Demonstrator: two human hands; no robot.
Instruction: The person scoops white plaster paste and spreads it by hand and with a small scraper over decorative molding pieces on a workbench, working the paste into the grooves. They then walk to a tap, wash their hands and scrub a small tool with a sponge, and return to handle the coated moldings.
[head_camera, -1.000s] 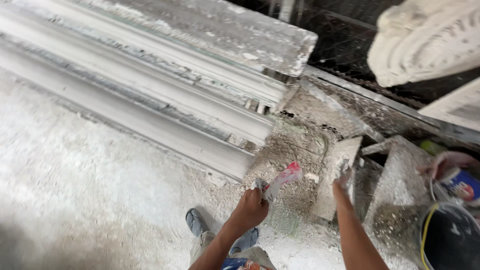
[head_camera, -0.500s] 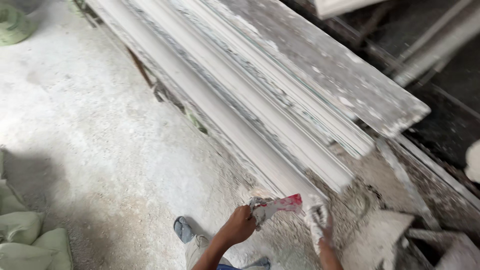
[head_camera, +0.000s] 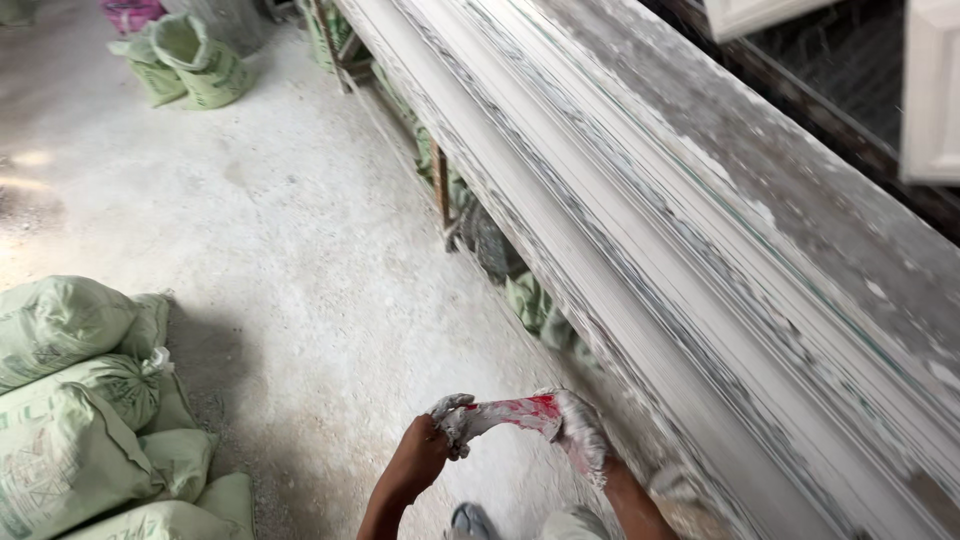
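My left hand (head_camera: 432, 448) and my right hand (head_camera: 583, 432) both grip a small tool with a red handle (head_camera: 512, 411), caked in white plaster, held level between them at the bottom of the view. My right hand is coated in plaster. The hands hover over the floor beside a long white plaster moulding (head_camera: 640, 250) that lies on a work table (head_camera: 800, 200) and runs from the top centre to the lower right.
Stacked pale green sacks (head_camera: 80, 400) lie at the lower left; more open sacks (head_camera: 190, 65) stand at the top left. The dusty concrete floor (head_camera: 290, 260) spreads between them. Table legs and sacks (head_camera: 470, 220) sit under the table. My sandal (head_camera: 470, 520) shows below.
The view has swung left along the moulding, away from its plaster-heaped end. Both hands still hold the red-handled tool, with my right hand now closed on one end of it.
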